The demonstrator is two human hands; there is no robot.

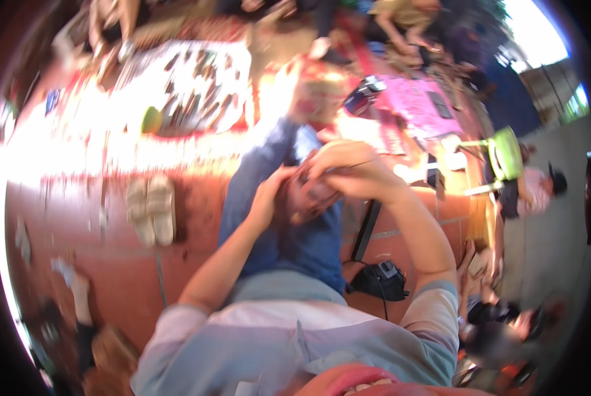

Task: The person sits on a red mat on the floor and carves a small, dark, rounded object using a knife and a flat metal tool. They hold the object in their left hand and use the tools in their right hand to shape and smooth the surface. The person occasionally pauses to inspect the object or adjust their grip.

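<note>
Over denim lap (292,254), near right edge: blurred reddish-brown piece (313,198); left hand (269,191), grip clamped on it; right hand (360,169), grip indeterminable.

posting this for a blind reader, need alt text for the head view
The wearer's left hand and right hand hold a blurred reddish-brown item over blue trousers. Beige slippers lie on reddish tiles to the left; a white mat bearing small items lies beyond.
</note>
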